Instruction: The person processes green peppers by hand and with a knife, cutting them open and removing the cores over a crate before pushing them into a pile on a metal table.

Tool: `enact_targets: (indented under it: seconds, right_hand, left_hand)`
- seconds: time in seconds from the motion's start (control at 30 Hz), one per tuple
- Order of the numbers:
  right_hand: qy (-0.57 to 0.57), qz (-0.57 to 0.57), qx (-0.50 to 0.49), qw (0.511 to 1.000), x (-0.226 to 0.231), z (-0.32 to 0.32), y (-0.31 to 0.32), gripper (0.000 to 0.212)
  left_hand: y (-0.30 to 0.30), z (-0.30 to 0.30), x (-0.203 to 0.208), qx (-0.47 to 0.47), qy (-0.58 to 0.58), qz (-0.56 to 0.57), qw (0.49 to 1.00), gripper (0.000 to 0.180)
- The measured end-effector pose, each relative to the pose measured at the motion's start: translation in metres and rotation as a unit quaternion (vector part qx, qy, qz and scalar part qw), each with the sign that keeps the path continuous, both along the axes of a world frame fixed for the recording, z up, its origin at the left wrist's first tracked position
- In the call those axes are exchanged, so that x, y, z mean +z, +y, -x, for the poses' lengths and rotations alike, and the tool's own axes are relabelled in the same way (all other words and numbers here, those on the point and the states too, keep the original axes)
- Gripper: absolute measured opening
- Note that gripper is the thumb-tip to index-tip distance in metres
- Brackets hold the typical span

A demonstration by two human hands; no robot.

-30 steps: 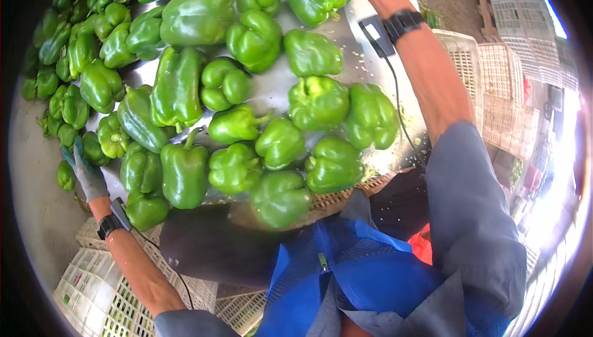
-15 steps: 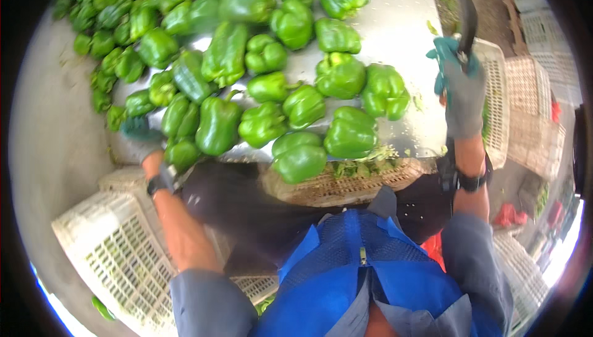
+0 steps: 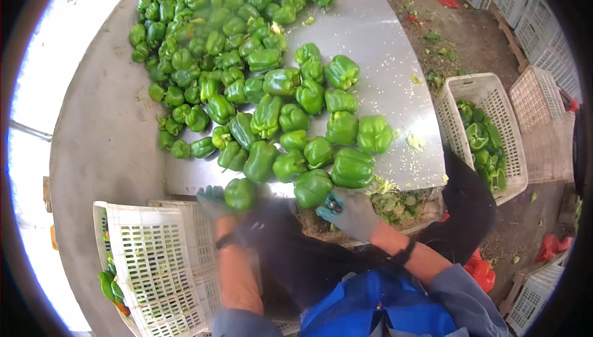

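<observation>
Green bell peppers [image 3: 265, 116] lie in a loose spread across the metal tabletop [image 3: 395, 77]. At its near edge my left hand [image 3: 214, 203], in a grey and teal glove, is curled against the left side of a round bell pepper [image 3: 240, 194]; its thumb is hidden. My right hand [image 3: 353, 215], gloved alike, is closed round the handle of a knife [image 3: 333, 205]. The thin blade points up and left, beside another bell pepper [image 3: 313, 187] at the edge. How far the blade touches that pepper I cannot tell.
A dense heap of peppers [image 3: 210, 34] covers the far left of the table. Right of the table a white crate [image 3: 517, 151] holds cut peppers. A tilted white crate [image 3: 154, 263] stands at the lower left. Below the edge, a crate of trimmings [image 3: 398, 206] sits between my legs.
My right hand has come down and left with the knife, from the table's right side to the near edge. My left hand has moved slightly right with the pepper. The view has shifted.
</observation>
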State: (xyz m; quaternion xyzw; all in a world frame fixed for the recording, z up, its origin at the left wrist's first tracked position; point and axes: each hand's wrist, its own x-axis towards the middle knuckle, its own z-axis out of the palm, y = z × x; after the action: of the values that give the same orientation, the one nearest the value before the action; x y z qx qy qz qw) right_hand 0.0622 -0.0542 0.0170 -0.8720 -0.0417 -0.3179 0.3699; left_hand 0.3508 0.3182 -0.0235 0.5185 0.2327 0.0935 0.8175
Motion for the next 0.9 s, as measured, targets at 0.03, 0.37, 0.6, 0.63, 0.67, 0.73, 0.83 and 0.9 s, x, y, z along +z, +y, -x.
enact_targets:
  seconds: [0.03,0.37,0.6,0.63,0.67,0.73,0.83,0.9]
  right_hand:
    - [0.077,-0.044,-0.017,0.996,-0.007,-0.006,0.004,0.033]
    - [0.193,0.030,-0.096,0.976,-0.012,-0.035,0.011,0.048]
    - [0.179,-0.053,-0.098,0.977,-0.011,-0.011,0.011,0.041]
    - [0.167,-0.064,-0.068,0.981,0.000,-0.008,0.022,0.041]
    - [0.146,-0.104,-0.043,0.983,0.013,-0.002,0.030,0.037]
    - [0.234,-0.133,-0.135,0.954,-0.016,0.026,-0.001,0.032]
    - [0.270,-0.171,-0.147,0.936,-0.005,0.050,-0.009,0.032]
    - [0.243,-0.162,-0.162,0.943,-0.010,0.057,-0.011,0.031]
  left_hand:
    - [-0.012,0.005,-0.002,-0.010,-0.008,0.007,1.000,0.047]
    - [-0.074,0.013,0.007,-0.245,0.085,0.068,0.963,0.073]
    - [-0.046,-0.031,-0.024,-0.418,-0.003,-0.257,0.871,0.060]
    - [0.006,-0.047,-0.023,-0.428,-0.112,-0.410,0.797,0.060]
    - [0.059,-0.059,0.004,-0.394,-0.215,-0.545,0.708,0.064]
    - [-0.058,-0.022,-0.025,-0.448,0.038,-0.280,0.848,0.073]
    - [-0.100,0.042,0.065,-0.448,0.142,-0.136,0.872,0.071]
    - [-0.104,0.060,0.090,-0.499,0.124,-0.105,0.851,0.065]
